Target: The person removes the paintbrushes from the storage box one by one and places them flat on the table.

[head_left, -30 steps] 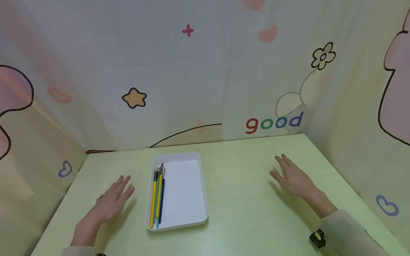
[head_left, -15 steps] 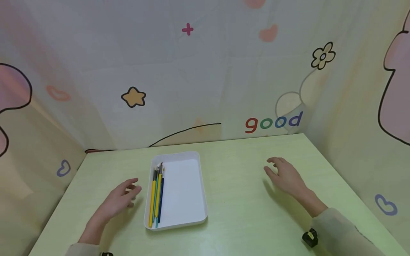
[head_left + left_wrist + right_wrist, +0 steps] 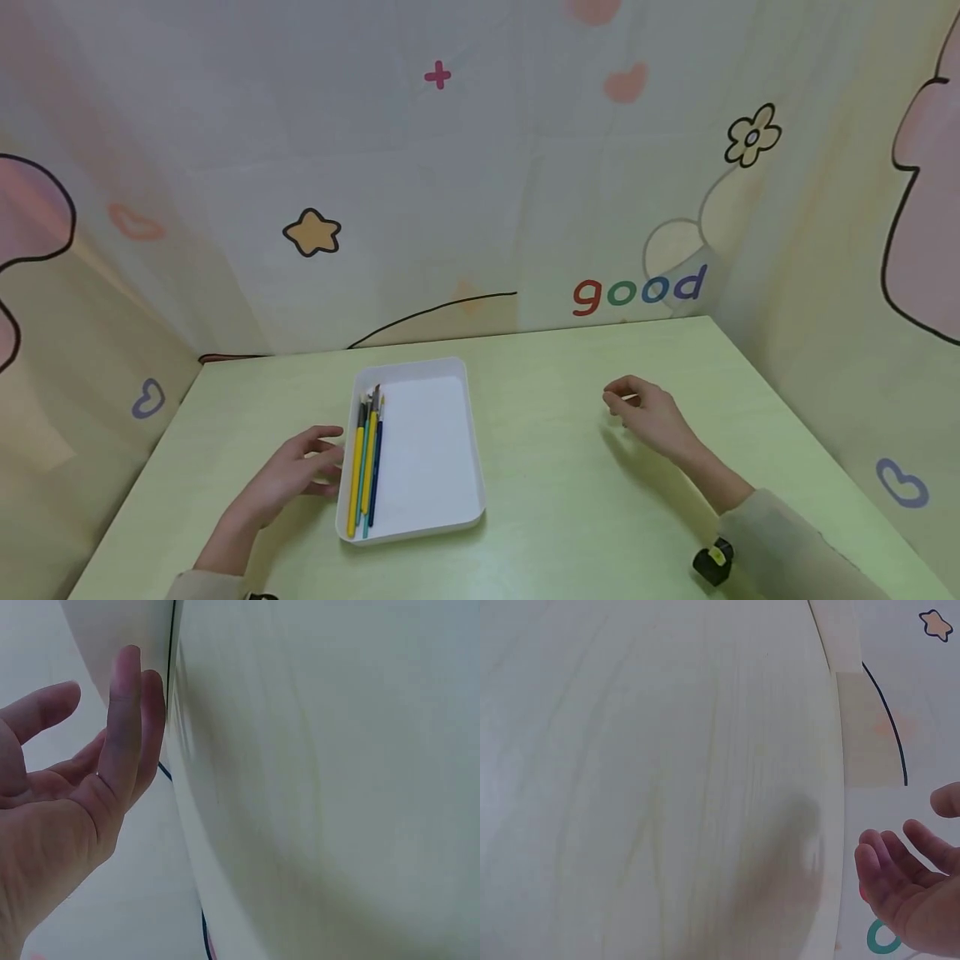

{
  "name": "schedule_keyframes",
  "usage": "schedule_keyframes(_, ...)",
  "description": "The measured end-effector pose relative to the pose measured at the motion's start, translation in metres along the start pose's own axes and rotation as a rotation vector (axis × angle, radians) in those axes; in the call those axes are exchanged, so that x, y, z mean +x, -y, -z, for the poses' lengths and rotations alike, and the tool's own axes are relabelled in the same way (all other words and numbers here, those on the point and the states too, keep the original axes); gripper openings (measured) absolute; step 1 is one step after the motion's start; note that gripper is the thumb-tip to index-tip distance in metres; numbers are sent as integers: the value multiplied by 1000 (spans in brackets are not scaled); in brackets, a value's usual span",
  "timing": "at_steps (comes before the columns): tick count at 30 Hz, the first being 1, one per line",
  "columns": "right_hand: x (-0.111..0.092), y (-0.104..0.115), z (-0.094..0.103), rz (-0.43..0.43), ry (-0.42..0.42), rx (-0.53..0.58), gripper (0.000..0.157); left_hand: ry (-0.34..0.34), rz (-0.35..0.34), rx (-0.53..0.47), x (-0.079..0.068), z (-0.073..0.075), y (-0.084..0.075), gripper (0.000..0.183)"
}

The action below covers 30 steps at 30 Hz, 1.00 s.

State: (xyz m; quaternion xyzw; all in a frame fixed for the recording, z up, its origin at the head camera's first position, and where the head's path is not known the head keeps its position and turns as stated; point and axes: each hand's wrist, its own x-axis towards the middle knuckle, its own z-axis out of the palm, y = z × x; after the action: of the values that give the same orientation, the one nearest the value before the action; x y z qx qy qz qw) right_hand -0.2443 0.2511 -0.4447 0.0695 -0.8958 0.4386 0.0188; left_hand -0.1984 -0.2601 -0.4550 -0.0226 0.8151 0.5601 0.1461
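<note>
A white shallow rectangular tray [image 3: 431, 454] lies on the table, left of the middle. Several paintbrushes [image 3: 355, 479] with yellow, teal and dark blue handles lie side by side along its left wall, bristles toward the back. Beside the tray's left rim is my left hand [image 3: 288, 475], fingers loosely bent and holding nothing; whether the fingertips touch the rim I cannot tell. In the left wrist view the same hand [image 3: 90, 772] has thumb and fingers apart. Over the right part of the table hovers my right hand [image 3: 652, 417], loosely curled around nothing; the right wrist view also shows this hand [image 3: 915, 885] bare.
The pale wooden table [image 3: 540, 467] meets a printed curtain [image 3: 465, 192] at the back and along both sides. A small black device [image 3: 713, 562] is at the right sleeve's cuff.
My left hand has moved right, up to the tray's left side, its fingers bending. My right hand has moved left, and its straight fingers have curled loosely. Tray and brushes stay put.
</note>
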Motion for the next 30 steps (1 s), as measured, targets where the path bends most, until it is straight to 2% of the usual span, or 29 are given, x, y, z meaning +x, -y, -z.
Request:
schedule_keyframes(11,1,6,-14,26,80,127,35,31,-7,18,3,-1,1,54)
schedule_keyframes(18,0,9,-20,15,128,167,36,49,0,7,6,-5,1,55)
schedule_keyframes(30,7,25,-40,60,235,254,33,52,10,30,9,-5,2,56)
